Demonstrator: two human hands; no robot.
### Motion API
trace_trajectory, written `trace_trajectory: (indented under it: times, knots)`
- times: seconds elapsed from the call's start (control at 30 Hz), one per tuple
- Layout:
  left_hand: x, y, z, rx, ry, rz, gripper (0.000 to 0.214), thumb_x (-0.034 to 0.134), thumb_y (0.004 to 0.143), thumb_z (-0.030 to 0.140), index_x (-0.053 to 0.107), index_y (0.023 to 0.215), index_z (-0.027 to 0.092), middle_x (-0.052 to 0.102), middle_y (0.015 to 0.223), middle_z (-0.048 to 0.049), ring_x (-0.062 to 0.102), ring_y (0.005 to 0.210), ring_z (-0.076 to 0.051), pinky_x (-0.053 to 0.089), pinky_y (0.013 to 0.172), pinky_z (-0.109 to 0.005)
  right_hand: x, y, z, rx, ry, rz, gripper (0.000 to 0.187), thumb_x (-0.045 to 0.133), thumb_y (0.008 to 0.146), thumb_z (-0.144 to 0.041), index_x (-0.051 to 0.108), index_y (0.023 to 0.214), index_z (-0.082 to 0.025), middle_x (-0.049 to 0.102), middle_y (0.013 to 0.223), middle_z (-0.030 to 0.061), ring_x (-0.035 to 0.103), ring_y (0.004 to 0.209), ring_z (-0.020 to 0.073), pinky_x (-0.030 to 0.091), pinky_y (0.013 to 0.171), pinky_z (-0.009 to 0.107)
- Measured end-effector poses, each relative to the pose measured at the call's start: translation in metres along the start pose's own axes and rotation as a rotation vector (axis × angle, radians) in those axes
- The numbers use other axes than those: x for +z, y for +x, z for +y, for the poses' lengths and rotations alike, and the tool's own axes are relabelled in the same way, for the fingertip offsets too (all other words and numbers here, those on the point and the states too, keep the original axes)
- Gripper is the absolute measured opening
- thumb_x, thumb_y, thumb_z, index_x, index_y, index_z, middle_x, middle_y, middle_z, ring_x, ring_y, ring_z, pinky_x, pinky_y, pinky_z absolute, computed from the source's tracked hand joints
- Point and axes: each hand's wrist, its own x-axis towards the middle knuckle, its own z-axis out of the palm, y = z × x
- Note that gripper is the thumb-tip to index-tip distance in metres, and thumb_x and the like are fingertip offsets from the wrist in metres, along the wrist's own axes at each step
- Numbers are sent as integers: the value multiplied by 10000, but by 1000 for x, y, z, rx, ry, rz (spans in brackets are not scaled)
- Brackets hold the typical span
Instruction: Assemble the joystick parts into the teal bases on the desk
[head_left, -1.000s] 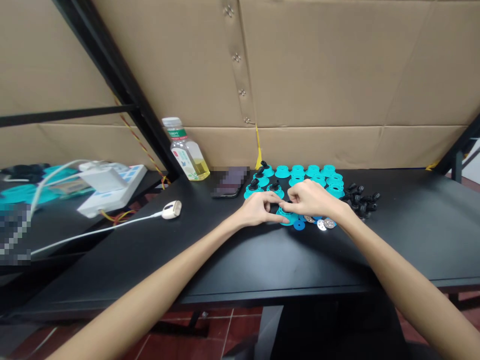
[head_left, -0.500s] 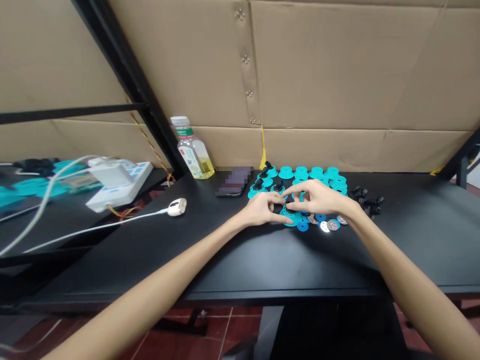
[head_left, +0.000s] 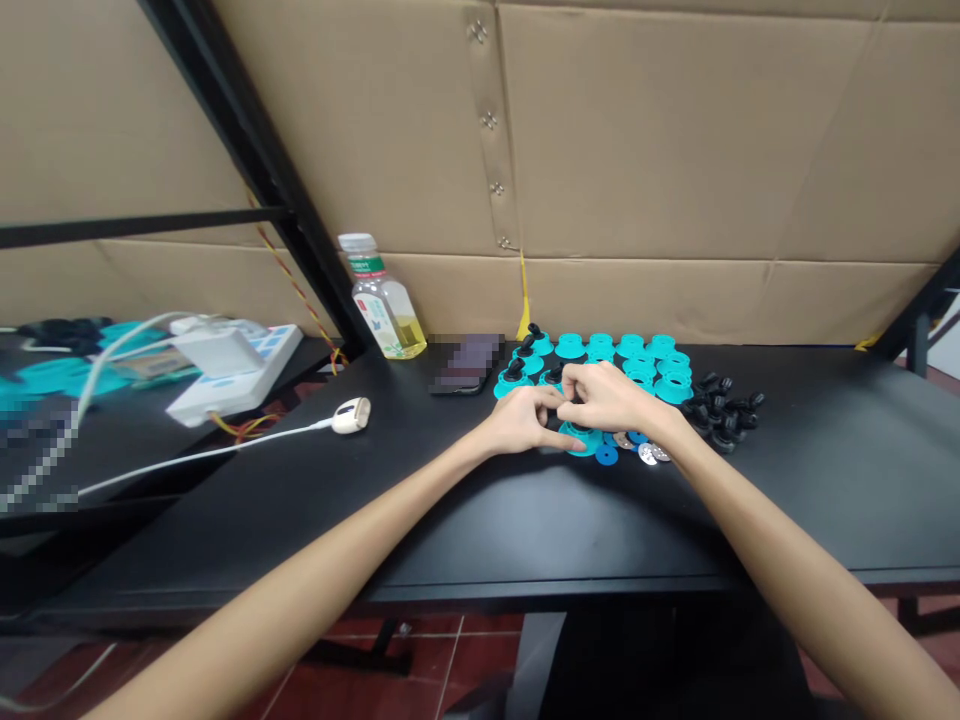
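Observation:
My left hand (head_left: pixel 521 420) and my right hand (head_left: pixel 609 398) meet over a teal round flanged part (head_left: pixel 584 438) on the black table (head_left: pixel 480 500). Both hands are closed in a pinch on it, the left steadying its rim, the right's fingertips pressed at its top on a small black piece I can barely see. Behind them lie rows of teal flanged parts (head_left: pixel 637 358), some at the left fitted with black knobs (head_left: pixel 514 368). Loose black knobs (head_left: pixel 720 412) are heaped to the right. Blue discs (head_left: pixel 606 456) and small metal discs (head_left: pixel 654 454) lie under my right wrist.
A plastic bottle (head_left: pixel 381 298) of yellow liquid and a dark phone (head_left: pixel 465 364) stand left of the parts. A white cable with a beige plug (head_left: pixel 351 415) crosses the table. A white power strip (head_left: pixel 232 372) sits at the left. Cardboard lines the back.
My right hand's fingers, spread half a second ago, have closed down onto the teal part beside the left hand. The view shifted slightly.

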Motion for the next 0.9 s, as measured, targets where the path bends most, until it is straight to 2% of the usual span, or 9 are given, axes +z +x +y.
trace_trajectory:
  times: [0.13,0.2,0.33,0.43,0.53,0.6,0.73,0.83,0.9]
  knots:
    - [-1,0,1,-16,5,-21,450,788,571,553,651,682,139,437,640,36,306,536,-77,245,496,-229,1,-1,0,28,41,17,106,478,781,-262,528,787,-169,570,662,11,439,585,120,269,527,238]
    - [-1,0,2,-3,-3,-32,454,788,581,544,711,785,146,475,682,27,315,542,-76,252,499,-229,0,-3,2,52,84,3,151,482,826,-313,510,782,-172,571,630,13,466,554,120,292,515,232]
    - [-2,-1,2,-1,-14,-46,507,790,592,525,735,959,179,530,752,18,326,540,-72,249,497,-226,-4,-9,8,110,280,-154,303,437,891,-489,466,865,-188,557,512,-10,471,393,122,325,427,226]
    - [-1,-1,2,-3,-19,-29,460,797,582,519,732,861,159,553,751,16,344,539,-72,255,501,-228,-5,-11,14,116,310,-164,352,460,878,-546,460,869,-194,549,486,-21,464,342,123,320,389,226]
    - [0,-1,1,15,-22,3,458,804,569,510,570,516,120,558,698,4,395,570,-85,275,522,-233,-3,-9,17,100,140,-56,409,548,820,-587,498,779,-183,521,480,-21,453,381,111,279,415,223]
    - [1,-1,2,23,-22,13,516,809,564,497,470,449,125,564,684,-1,419,590,-93,286,536,-235,0,-7,16,65,-66,54,470,571,792,-619,514,657,-172,502,483,0,455,448,115,235,453,235]
    - [0,-1,3,-5,-14,-5,400,808,571,488,644,643,130,583,737,5,409,580,-90,285,532,-234,7,-7,7,37,-359,138,633,409,867,-662,556,521,-152,481,471,50,467,534,146,184,513,271]
    - [-1,-1,4,-31,13,-18,455,809,566,506,728,840,153,522,650,32,355,545,-84,265,516,-229,2,-13,3,67,-388,142,687,337,905,-639,605,518,-139,484,467,61,462,531,145,186,526,274]
    - [-2,-1,4,-37,21,-30,507,806,570,520,743,926,165,470,593,47,325,527,-82,259,512,-228,-7,-18,4,63,-321,157,631,393,903,-595,633,543,-136,504,479,51,454,523,132,207,529,266]
